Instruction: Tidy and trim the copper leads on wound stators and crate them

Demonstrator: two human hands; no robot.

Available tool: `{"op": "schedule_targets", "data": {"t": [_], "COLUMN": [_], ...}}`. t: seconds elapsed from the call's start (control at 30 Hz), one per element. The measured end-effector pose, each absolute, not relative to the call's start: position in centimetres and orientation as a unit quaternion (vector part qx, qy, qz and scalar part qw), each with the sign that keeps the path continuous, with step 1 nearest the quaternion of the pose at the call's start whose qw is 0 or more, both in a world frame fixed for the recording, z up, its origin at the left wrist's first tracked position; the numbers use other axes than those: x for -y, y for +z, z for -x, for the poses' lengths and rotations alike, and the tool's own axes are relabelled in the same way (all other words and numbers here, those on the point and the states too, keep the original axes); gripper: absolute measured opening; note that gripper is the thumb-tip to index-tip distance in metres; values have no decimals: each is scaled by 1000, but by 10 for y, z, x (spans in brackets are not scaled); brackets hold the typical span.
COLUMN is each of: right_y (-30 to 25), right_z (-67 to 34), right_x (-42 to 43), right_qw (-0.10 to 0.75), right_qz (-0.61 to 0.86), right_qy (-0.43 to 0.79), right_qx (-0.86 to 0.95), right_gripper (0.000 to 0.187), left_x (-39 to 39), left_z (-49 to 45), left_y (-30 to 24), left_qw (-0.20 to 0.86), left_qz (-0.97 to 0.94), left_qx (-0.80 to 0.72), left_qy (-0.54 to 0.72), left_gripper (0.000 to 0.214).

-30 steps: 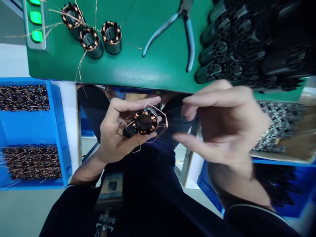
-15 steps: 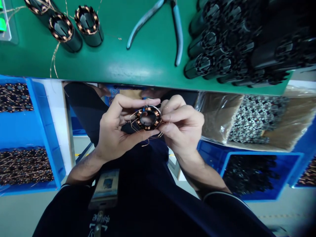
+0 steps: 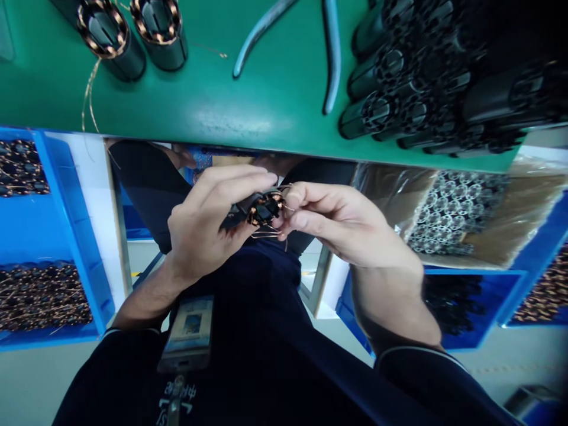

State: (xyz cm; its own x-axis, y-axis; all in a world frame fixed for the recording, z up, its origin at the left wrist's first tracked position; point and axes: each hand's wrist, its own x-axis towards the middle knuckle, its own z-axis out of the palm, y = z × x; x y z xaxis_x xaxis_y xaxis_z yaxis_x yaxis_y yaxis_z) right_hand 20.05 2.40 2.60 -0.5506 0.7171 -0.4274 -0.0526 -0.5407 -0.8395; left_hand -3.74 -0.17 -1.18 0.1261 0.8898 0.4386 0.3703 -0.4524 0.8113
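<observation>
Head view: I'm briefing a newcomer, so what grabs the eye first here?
The left hand and right hand pinch a copper-wound stator at centre, just below the green bench. On it lie pliers beside a heap of black cores at upper right.

The worktop (image 3: pixel 266 112) lies bare along the middle of its near edge — two wound coils (image 3: pixel 160 26) far left and the pliers (image 3: pixel 335 59) lie behind it. Black cores (image 3: pixel 444 77) crowd the right end. Off the near edge, left hand (image 3: pixel 199 234) and right hand (image 3: pixel 341 225) pinch a small coil (image 3: pixel 264 208) in open air.
</observation>
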Motion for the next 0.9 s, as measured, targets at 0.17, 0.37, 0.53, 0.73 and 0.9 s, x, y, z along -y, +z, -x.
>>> {"op": "schedule_targets", "data": {"t": [0.17,0.37,0.53,0.73,0.9], "right_y": [32,25,0,46,59], "right_z": [-206,-194,-205,-225,-198], "right_x": [-13,22,46,12,-7], "right_qw": [274,225,144,349,322], "right_qz": [411,404,417,550,428], "right_qy": [790,791,758,390,181], "right_qx": [364,400,481,651,825], "right_gripper": [24,27,25,21,17], "left_x": [1,4,-1,5,5], "left_z": [42,40,44,51,39], "left_y": [-7,-27,-37,-19,-15], "left_qw": [368,554,529,522,428], "left_qz": [-659,-536,-491,-557,-634], "left_qx": [-441,-390,-394,-467,-426], "left_qy": [485,504,569,447,482], "left_gripper": [45,51,48,62,49]}}
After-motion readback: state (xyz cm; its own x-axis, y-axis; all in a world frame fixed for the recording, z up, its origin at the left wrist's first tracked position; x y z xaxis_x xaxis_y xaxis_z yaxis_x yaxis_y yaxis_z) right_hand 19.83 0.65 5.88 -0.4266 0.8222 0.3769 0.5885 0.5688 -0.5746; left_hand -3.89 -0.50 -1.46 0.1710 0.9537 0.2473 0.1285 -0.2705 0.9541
